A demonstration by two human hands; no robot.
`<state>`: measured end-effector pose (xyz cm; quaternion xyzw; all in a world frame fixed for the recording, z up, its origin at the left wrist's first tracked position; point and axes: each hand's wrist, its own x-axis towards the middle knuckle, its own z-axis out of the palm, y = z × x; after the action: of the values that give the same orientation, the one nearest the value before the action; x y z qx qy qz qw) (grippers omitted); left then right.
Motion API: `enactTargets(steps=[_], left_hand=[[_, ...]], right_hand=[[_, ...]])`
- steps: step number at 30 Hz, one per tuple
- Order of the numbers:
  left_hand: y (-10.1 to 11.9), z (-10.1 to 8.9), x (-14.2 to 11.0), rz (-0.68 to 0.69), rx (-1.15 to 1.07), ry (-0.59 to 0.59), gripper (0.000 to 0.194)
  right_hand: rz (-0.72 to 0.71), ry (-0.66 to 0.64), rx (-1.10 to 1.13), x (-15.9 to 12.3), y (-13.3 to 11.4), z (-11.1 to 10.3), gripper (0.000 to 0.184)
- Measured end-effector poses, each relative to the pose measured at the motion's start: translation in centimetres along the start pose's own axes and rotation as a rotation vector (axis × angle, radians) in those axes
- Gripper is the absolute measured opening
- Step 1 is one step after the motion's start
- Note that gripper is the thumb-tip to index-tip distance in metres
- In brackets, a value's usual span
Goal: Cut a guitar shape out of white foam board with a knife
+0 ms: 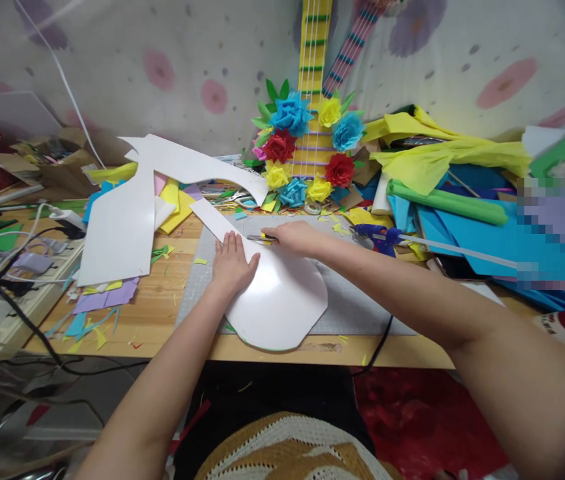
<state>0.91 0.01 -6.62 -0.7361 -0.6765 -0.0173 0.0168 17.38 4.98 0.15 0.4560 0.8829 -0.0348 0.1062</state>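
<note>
A white board cut in a guitar-like outline (pixel 282 303), with a rounded body and a straight neck, lies on a grey cutting mat (pixel 362 307). My left hand (pixel 233 263) rests flat on it where neck and body meet, fingers apart. In my right hand (pixel 292 238) is a utility knife (pixel 262 239) with some yellow on it; its blade end points left, at the board's upper edge beside the neck. Whether the blade touches the board I cannot tell.
White board offcuts (pixel 122 233) lie at left. A paper-flower guitar (pixel 309 147) leans on the wall behind. A blue glue gun (pixel 379 235), a green paper roll (pixel 447 203) and blue sheets lie at right. A power strip (pixel 27 293) with cables sits at left; scissors (pixel 239 197) lie behind.
</note>
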Motion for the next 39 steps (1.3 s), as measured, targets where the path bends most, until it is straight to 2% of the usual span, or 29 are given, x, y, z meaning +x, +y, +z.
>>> enactTargets(steps=[17, 22, 32, 39], left_hand=[[-0.2, -0.1, 0.1, 0.007, 0.013, -0.02, 0.073], [-0.1, -0.3, 0.1, 0.008, 0.019, -0.028, 0.073], [0.0, -0.3, 0.1, 0.004, 0.022, -0.025, 0.073], [-0.1, -0.5, 0.1, 0.003, 0.016, -0.042, 0.073]], right_hand=[[-0.132, -0.017, -0.136, -0.5, 1.3, -1.4, 0.047], [-0.139, -0.004, -0.141, -0.8, 2.1, -1.2, 0.046], [-0.108, -0.01, -0.105, -1.3, 1.3, -1.5, 0.047], [-0.139, 0.005, -0.145, -1.3, 2.0, -1.1, 0.046]])
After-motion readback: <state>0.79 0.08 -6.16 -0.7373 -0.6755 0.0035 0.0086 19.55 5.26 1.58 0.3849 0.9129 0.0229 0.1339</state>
